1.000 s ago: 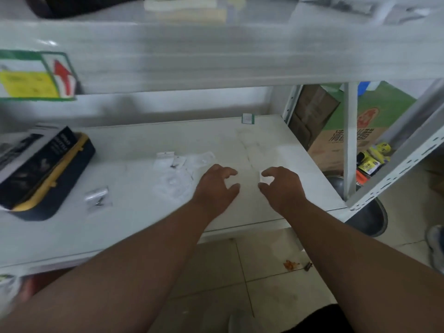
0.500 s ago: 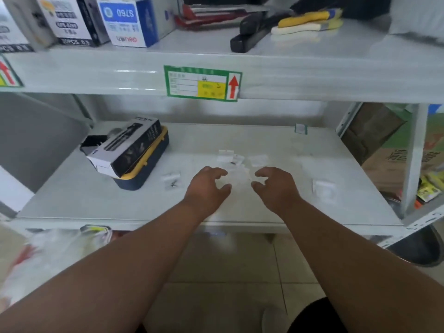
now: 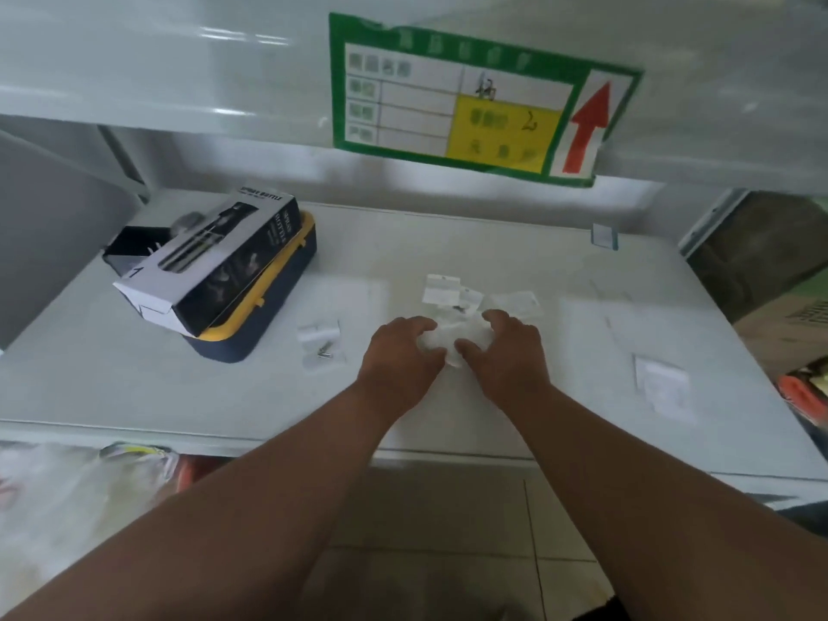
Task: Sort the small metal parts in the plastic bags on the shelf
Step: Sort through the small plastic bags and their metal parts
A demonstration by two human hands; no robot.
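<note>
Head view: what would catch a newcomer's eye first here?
The green-bordered paper label with a red arrow on the upper shelf edge stands out most. Below, the left hand and right hand clutch a small clear plastic bag mid-shelf, with a black-and-white cardboard box at left.

The shelf [image 3: 448, 244] is smooth painted metal with a dull sheen. The small bags [image 3: 452, 340] are thin clear plastic, crinkled and faintly glossy; one bag [image 3: 320, 342] holds dark metal screws. The printed box [image 3: 210, 262] is glossy cardboard. The label [image 3: 470, 100] is paper.
</note>
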